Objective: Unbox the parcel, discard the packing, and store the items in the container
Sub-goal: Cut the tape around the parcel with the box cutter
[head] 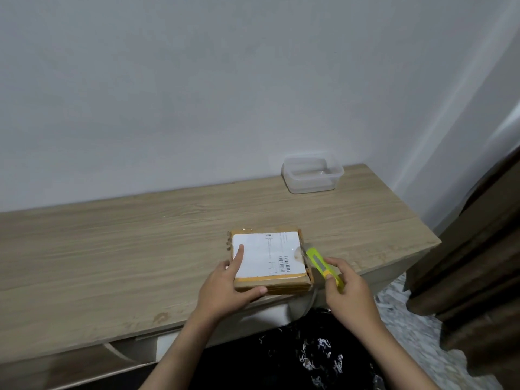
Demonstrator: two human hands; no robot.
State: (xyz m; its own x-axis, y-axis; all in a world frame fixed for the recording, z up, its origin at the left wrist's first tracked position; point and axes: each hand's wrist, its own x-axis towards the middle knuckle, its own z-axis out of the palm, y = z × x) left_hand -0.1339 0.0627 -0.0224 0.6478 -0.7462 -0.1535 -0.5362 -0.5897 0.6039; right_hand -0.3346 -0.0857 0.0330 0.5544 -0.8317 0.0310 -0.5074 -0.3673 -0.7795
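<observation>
A small flat cardboard parcel with a white shipping label lies near the front edge of the wooden table. My left hand grips its near-left corner, index finger on the label and thumb on the front side. My right hand holds a yellow-green utility knife, whose tip sits against the parcel's right edge. A clear, empty plastic container stands at the back right of the table, by the wall.
A white wall rises behind the table. A brown curtain hangs at the right, close to the table's right end. Below the table's front edge are dark patterned clothing and a speckled floor.
</observation>
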